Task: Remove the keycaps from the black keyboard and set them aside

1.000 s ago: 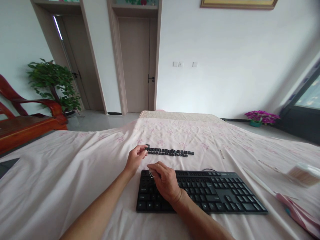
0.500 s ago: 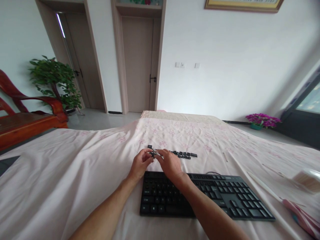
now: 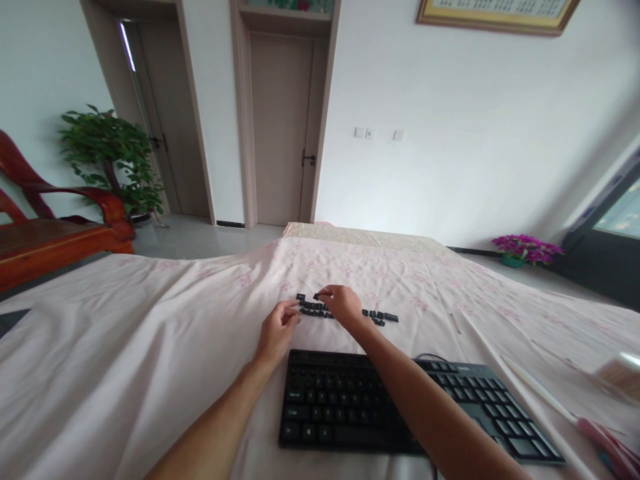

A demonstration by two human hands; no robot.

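Observation:
My right hand point(image 3: 343, 307) reaches over the rows of loose black keycaps, its thumb and finger pinching a single keycap point(image 3: 317, 297). A thin shiny metal tool seems to lie along those fingers, too small to make out. My left hand point(image 3: 278, 328) rests at the left end of the rows, thumb and forefinger curved and a little apart, close to the keycaps point(image 3: 314, 312). Part of the rows is hidden behind my right hand. Nearer to me lies a black keyboard point(image 3: 345, 417), crossed by my right forearm, with several keys gone from its upper left rows.
A pale flowered cloth point(image 3: 210, 320) with folds covers the table. A thin stick point(image 3: 455, 323) lies to the right. Farther right are a clear container point(image 3: 620, 375) and a pink-handled item point(image 3: 607, 443). A wooden chair point(image 3: 60, 233) stands at the left.
My hands have come apart; before, they met around a keycap and a shiny metal tool. My right hand has moved forward with a keycap, uncovering more of the left rows.

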